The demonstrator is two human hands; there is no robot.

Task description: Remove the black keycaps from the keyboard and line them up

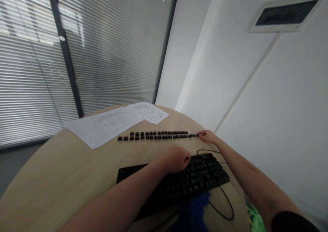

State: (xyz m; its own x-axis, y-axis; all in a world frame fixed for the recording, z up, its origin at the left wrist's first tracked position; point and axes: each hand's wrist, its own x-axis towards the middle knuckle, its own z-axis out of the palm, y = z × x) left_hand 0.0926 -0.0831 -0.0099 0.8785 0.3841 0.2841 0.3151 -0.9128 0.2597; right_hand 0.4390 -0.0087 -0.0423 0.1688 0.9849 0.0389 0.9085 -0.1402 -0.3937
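Note:
A black keyboard [205, 172] lies slanted across the near part of the table, with keys standing on its right side. My left hand [176, 158] rests over its upper edge, fingers curled closed; whatever they hold, if anything, is hidden. Beyond it, loose black keycaps [156, 137] are lined up in two rows on the wood. At the right end of the nearer row, my right hand [207, 136] pinches a small black keycap [198, 135] between thumb and fingers, down at the table surface. My left forearm covers part of the keyboard's left half.
Printed paper sheets [110, 122] lie at the far left of the round wooden table [64, 177]. A black cable [232, 208] loops to the keyboard's right. Blue cloth-like material [196, 213] shows below the keyboard. A white wall [282, 105] rises close behind the right edge.

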